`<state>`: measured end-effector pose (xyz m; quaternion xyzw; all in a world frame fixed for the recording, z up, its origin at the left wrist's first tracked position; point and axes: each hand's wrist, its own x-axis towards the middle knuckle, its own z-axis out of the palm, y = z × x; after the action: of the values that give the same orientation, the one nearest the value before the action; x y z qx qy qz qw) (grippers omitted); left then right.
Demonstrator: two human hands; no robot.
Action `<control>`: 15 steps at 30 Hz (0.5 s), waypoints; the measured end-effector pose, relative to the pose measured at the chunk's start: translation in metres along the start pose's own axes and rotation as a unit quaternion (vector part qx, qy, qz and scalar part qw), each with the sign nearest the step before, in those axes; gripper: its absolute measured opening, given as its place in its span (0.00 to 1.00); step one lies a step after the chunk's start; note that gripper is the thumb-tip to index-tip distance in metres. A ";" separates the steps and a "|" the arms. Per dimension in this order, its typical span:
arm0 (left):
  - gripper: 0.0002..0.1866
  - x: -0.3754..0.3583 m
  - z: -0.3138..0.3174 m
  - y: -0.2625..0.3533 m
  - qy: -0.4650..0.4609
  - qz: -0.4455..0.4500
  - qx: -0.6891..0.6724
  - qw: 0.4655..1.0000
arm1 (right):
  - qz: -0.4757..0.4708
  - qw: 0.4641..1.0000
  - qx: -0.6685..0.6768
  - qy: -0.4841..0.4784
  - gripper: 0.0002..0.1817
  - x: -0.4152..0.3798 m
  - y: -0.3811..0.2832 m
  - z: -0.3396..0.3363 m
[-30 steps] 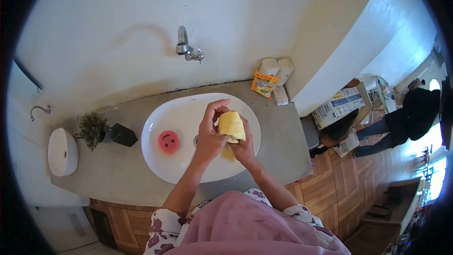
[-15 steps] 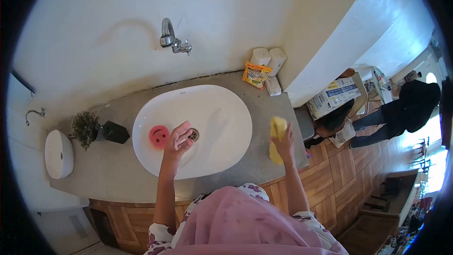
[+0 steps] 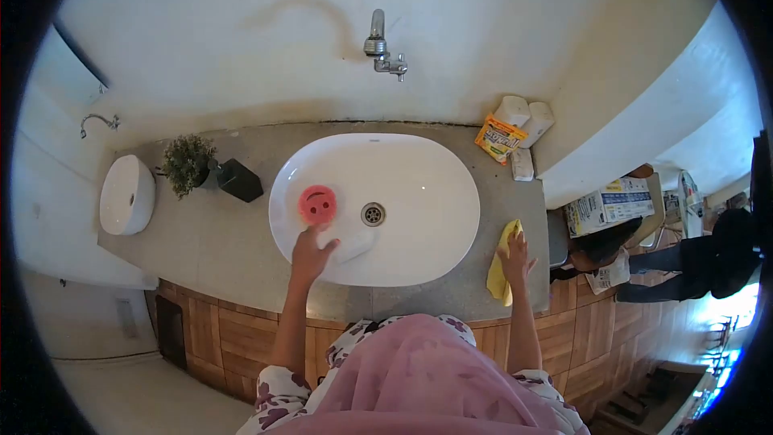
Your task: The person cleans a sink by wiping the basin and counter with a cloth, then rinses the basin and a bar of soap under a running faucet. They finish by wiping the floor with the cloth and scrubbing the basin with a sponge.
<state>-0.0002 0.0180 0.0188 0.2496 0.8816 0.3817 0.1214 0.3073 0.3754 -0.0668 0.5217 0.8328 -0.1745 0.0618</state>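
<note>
A round pink smiley-face sponge point(image 3: 317, 205) lies in the left part of the white oval sink point(image 3: 419, 250). My left hand point(image 3: 311, 254) reaches over the sink's front rim, fingers stretched and thumb apart, its fingertips right at the sponge's lower edge. On the grey counter to the right of the sink, a crumpled yellow cloth point(image 3: 499, 278) is spread lengthwise. Over its right side is my right hand point(image 3: 515, 261), fingers spread and not wrapped round it. The metal drain point(image 3: 373, 214) shows in the middle of the basin.
Above the sink a chrome tap point(image 3: 378, 44) comes out of the wall. An orange packet point(image 3: 500, 138) and white paper rolls point(image 3: 525, 118) stand at the back right. Left are a dark green bottle point(image 3: 240, 180), a plant point(image 3: 188, 163) and a smaller basin point(image 3: 129, 195). A person point(image 3: 708, 262) stands far right.
My left hand has lowered from above the basin to the sponge. My right hand has let the yellow cloth down onto the counter and opened. The view has swung left.
</note>
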 end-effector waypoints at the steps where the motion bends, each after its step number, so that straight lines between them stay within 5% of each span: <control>1: 0.30 0.001 0.006 0.000 -0.040 0.071 0.121 0.989 | 0.030 0.998 0.060 0.013 0.37 0.002 -0.002 -0.008; 2: 0.30 0.002 0.012 0.000 -0.040 0.071 0.120 0.989 | 0.029 0.993 0.087 0.081 0.29 0.001 -0.006 -0.014; 7: 0.38 0.019 0.027 0.011 -0.231 0.033 0.308 0.922 | -0.075 0.945 0.247 0.199 0.19 -0.011 -0.024 -0.056; 11: 0.38 0.029 0.018 0.032 -0.252 0.024 0.302 0.919 | -0.098 0.921 0.288 0.245 0.14 -0.039 -0.062 -0.095; 15: 0.40 0.022 0.037 0.066 -0.159 0.074 0.019 0.984 | -0.123 0.882 0.442 0.108 0.13 -0.055 -0.093 -0.074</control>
<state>0.0188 0.0908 0.0418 0.3744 0.8371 0.3281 0.2268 0.2552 0.3181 0.0385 0.4040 0.7281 -0.4735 -0.2871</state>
